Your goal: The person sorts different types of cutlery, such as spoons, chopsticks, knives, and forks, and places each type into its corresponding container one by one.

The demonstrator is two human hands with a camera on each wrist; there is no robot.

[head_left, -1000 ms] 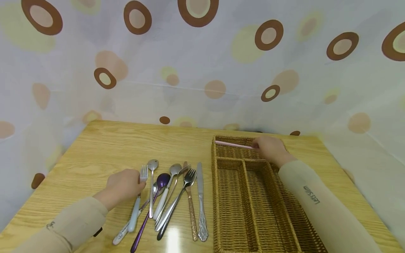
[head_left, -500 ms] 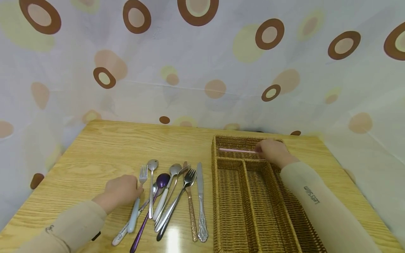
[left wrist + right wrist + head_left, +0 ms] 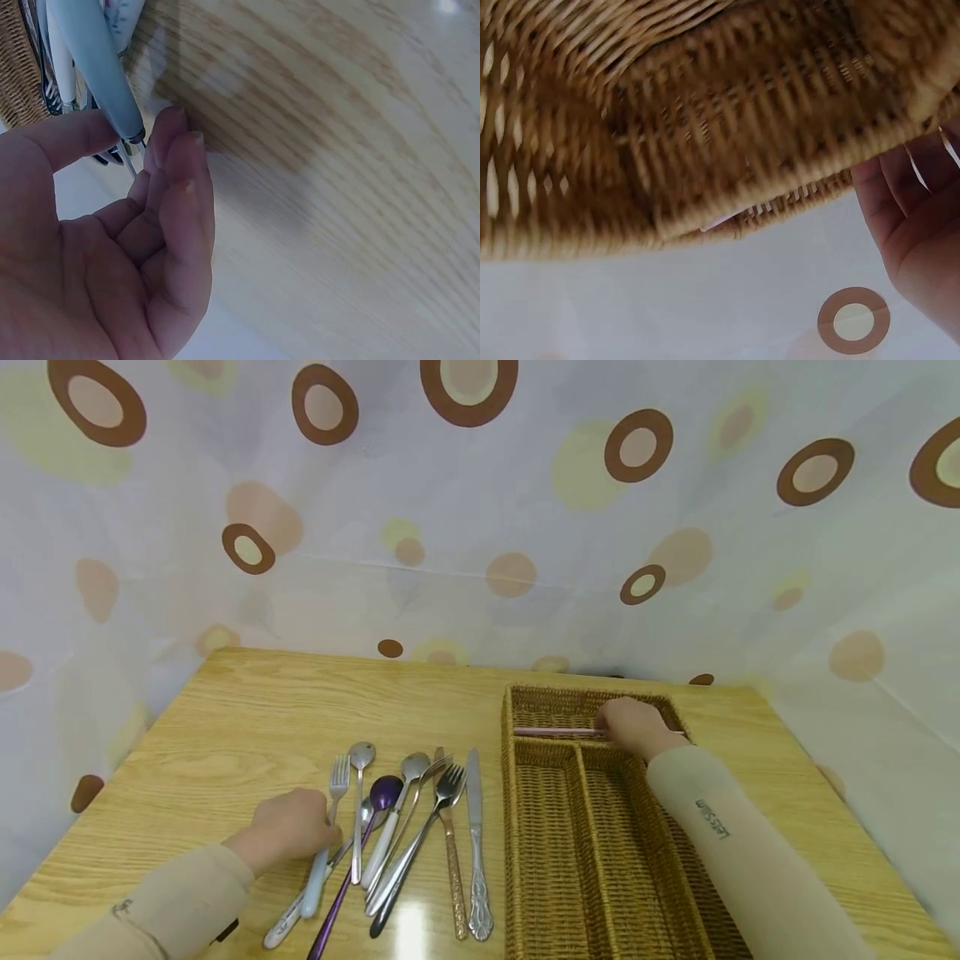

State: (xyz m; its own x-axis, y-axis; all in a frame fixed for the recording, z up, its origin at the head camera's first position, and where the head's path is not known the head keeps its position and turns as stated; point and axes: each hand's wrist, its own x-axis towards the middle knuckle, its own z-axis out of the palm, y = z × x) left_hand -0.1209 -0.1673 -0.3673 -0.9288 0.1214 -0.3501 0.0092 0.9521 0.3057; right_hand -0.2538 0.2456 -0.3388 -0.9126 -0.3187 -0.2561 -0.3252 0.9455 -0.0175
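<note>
My left hand (image 3: 294, 828) pinches a fork (image 3: 340, 774) at its neck, between thumb and fingertips; the light blue handle (image 3: 96, 64) shows large in the left wrist view. Around it on the table lie a silver spoon (image 3: 357, 814), a purple spoon (image 3: 386, 792) and other cutlery. At the back of the wicker tray (image 3: 507, 835), my right hand (image 3: 633, 724) grips a thin pink stick (image 3: 555, 732). The stick lies crosswise in the rear compartment, close along the front divider. In the right wrist view, wickerwork hides the fingertips and most of the stick.
A table knife (image 3: 476, 843) lies just left of the tray, near a knife with a patterned copper handle (image 3: 454, 877) and a dark-handled fork (image 3: 420, 843). Long compartments fill the tray's front. A patterned cloth (image 3: 450, 510) hangs behind the wooden table (image 3: 322, 693).
My right hand has brought the pink stick lower and nearer, from the rear compartment's back side to its front divider. My left hand has slid slightly down the fork, which stays nearly in place.
</note>
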